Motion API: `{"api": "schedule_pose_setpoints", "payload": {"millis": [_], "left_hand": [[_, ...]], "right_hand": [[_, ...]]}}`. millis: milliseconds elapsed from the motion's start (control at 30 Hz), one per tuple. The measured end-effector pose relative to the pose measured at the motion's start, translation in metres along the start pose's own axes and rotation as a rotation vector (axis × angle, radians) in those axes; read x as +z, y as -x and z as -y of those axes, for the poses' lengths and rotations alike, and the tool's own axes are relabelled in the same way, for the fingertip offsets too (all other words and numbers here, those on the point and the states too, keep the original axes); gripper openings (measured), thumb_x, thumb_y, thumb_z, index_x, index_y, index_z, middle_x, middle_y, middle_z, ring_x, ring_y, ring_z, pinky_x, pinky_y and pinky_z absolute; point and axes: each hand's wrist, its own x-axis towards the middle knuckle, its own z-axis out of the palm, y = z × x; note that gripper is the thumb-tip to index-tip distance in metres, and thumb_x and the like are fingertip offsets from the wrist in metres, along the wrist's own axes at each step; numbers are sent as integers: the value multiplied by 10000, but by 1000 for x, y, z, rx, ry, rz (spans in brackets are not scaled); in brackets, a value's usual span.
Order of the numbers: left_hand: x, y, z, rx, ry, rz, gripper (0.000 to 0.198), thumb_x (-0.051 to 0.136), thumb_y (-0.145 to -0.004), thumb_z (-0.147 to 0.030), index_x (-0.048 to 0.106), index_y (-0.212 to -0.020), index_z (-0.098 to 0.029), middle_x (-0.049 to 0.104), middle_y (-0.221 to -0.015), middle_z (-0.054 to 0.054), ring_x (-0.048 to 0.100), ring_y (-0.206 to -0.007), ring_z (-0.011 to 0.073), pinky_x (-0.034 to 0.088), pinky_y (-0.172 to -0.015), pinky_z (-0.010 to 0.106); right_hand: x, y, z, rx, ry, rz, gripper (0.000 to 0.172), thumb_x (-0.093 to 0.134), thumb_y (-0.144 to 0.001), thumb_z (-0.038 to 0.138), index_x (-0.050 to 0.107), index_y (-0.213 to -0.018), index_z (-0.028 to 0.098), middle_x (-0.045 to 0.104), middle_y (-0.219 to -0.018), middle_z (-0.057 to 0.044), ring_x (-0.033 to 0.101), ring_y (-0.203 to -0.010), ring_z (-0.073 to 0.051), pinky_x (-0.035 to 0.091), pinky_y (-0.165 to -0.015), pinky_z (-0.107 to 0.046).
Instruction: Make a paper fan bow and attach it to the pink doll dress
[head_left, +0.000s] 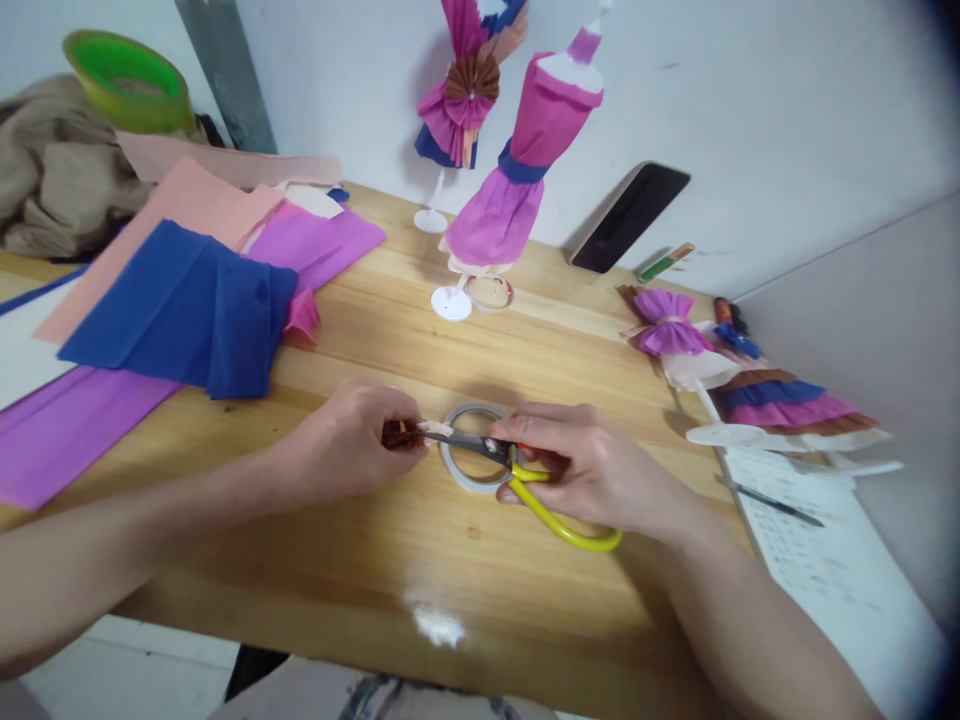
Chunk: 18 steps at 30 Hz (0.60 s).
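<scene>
My right hand (pixel 577 460) grips scissors (pixel 540 500) with yellow handles, their dark blades pointing left. Pinched in my left hand (pixel 375 425) is a small piece of brown paper (pixel 397 434), mostly hidden by the fingers. The blade tips meet this paper, where a pale bit shows at its edge; whether the blades are cutting through it I cannot tell. Beneath the scissors, a roll of tape (pixel 457 475) lies flat on the wooden table (pixel 360 580).
Blue crepe paper (pixel 172 310) tops a pile of coloured sheets at left. At the back stand a mini mannequin in a pink-purple dress (pixel 536 130), another dressed figure (pixel 457 110) and a phone (pixel 634 215). A tiered paper dress (pixel 780 400) and a pen (pixel 780 505) on written paper lie right.
</scene>
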Motion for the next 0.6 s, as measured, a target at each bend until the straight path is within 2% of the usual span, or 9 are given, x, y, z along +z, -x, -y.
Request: {"api": "schedule_pose_setpoints", "payload": {"millis": [267,467,600], "left_hand": [[1,-2,1,-47,12,14,168,567,-720,-137,523,-558,-143,456,-506,-44,417,-494,70,299,-476,183],[1,-1,0,-44,35,12,137,560,-733,-143,566,-597,-137,475,-533,-40,427,-510,71,315,-482,177],[0,-1,2,-48,42,-9,130,568,-744,-156,597,-621,-129,507,-553,-33,438,-517,71,327,-488,178]], "right_hand": [[-3,1,-1,-55,111,-20,293,581,-869,158,635,-1157,154,722,-881,-83,680,-699,-150,533,-616,-231],[-2,3,-4,-65,207,-31,326,548,-866,123,627,-1180,156,735,-932,-105,709,-737,-171,560,-637,-244],[2,2,-7,-49,217,-62,318,563,-861,140,632,-1170,164,735,-906,-100,690,-678,-166,548,-616,-250]]}}
